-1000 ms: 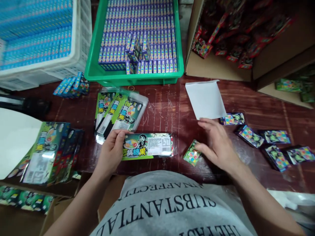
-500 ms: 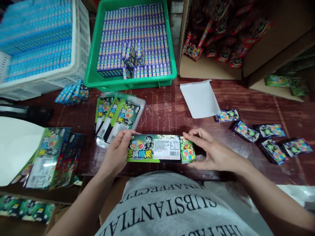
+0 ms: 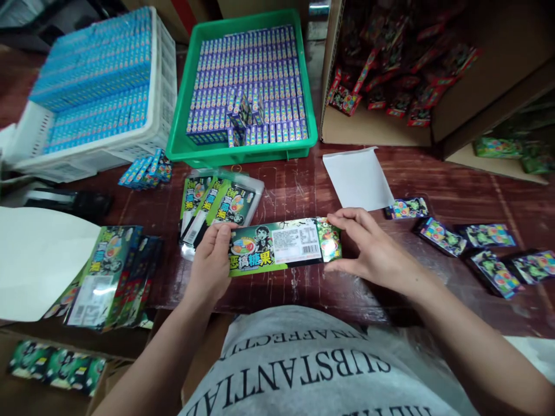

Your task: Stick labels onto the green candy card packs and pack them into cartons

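Note:
My left hand [image 3: 212, 254] grips the left end of a long, flat candy box [image 3: 255, 248], printed green and black with a white barcode label. At its right end a small green candy box [image 3: 330, 240] sticks out, its far part hidden inside the long one. My right hand [image 3: 368, 248] pinches that small box between the fingers above and the thumb below. Beyond my left hand, several similar long printed boxes [image 3: 229, 202] lie fanned out in a clear plastic tray [image 3: 255, 196].
A green crate [image 3: 243, 153] holds rows of purple boxes; a white crate [image 3: 162, 104] holds blue ones. Small purple boxes [image 3: 494, 271] lie scattered on the right, near a white paper sheet [image 3: 358, 179]. An open carton [image 3: 377, 132] contains red packs. More long boxes [image 3: 93, 289] stand at left.
The whole view has shifted, so the crates and table things sit further right and lower. Both hands have lifted the long box slightly away from my body, its right end tilted up.

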### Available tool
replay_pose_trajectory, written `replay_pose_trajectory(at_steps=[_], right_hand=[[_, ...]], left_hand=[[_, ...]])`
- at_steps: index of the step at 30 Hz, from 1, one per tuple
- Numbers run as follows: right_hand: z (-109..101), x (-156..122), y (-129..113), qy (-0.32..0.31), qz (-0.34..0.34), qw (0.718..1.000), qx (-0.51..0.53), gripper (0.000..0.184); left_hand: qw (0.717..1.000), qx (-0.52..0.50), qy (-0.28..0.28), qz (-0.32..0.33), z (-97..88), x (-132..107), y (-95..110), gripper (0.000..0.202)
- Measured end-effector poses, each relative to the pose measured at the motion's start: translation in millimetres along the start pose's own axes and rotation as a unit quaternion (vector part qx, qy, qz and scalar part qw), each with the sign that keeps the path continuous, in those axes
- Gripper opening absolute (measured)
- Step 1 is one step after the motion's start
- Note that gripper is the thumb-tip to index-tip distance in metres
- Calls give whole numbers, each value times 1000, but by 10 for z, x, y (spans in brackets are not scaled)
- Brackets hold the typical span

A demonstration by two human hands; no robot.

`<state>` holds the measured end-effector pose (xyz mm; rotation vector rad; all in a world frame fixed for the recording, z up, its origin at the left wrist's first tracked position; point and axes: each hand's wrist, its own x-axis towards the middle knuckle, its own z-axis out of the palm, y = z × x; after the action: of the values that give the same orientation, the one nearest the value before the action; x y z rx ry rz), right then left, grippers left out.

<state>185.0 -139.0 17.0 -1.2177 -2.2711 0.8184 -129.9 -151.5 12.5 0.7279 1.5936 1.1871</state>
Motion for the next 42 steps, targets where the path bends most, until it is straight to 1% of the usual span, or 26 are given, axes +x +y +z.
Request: replay_pose_trajectory(at_steps=[2,5,7,8,10,11,12,14,15,17,20,22,23,25,27,29,30,32,34,35,37,38,39,40,41,42], right_hand=[[66,-20,-35,24,2,1000,17,84],[181,-73,-67,41,5,998,51,88],[286,-93,-76,82,41,991,93,81],[348,-92,-80,122,72,982,126,74],[476,-66,-93,207,139,949,194,59],[533,-44,-102,236,166,931,224,52],[580,-19,-112,249,184,917,251,44],[632,31,-131,240,197,902,300,28],[636,54,-138,233,194,895,326,23],[609,93,-143,219,177,889,362,25],[544,147,-152,181,146,912,337,35],[536,182,-179,168,132,927,309,35],[550,198,-198,166,130,927,309,37],[606,223,-236,161,145,910,353,50],[664,237,-243,156,182,875,422,62],[673,242,-192,158,216,843,467,64],[649,242,-143,160,225,835,477,61],[539,240,-17,157,224,832,483,56],[371,236,111,153,220,835,481,52],[282,235,161,146,223,843,468,50],[138,240,216,117,218,873,421,48],[101,248,217,94,209,888,400,50],[97,260,202,70,198,897,389,52],[126,273,174,55,188,899,392,56],[186,285,137,62,184,893,407,60],[272,293,95,92,187,880,428,62]], left_hand=[[1000,-6,16,16,12,-7,-27,33],[999,-16,27,32,3,-16,-83,30],[999,-17,29,37,-11,-25,-119,30],[999,-13,28,41,-16,-31,-135,30],[998,-1,25,60,-23,-45,-158,31],[997,1,28,75,-24,-51,-164,31],[995,-2,34,91,-26,-54,-167,31],[992,-11,52,118,-35,-52,-165,30],[990,-14,60,128,-42,-46,-161,30],[987,-10,72,144,-53,-29,-148,30],[987,-4,74,140,-28,-10,-123,31],[991,-29,76,107,40,-17,-111,32],[992,-44,80,82,89,-29,-111,32],[992,-73,95,40,205,-80,-136,33],[991,-89,102,19,324,-166,-207,33],[992,-98,81,27,414,-284,-314,34],[992,-99,63,37,441,-346,-369,35],[995,-86,19,45,448,-452,-452,39],[997,-53,-38,35,409,-493,-468,41],[996,-26,-79,28,384,-480,-448,41],[986,16,-166,28,361,-389,-365,36],[979,24,-199,38,373,-322,-314,33],[974,27,-221,49,405,-248,-265,29],[970,22,-234,62,453,-176,-225,29],[968,15,-240,74,511,-110,-195,34],[966,12,-243,85,570,-55,-179,42]])
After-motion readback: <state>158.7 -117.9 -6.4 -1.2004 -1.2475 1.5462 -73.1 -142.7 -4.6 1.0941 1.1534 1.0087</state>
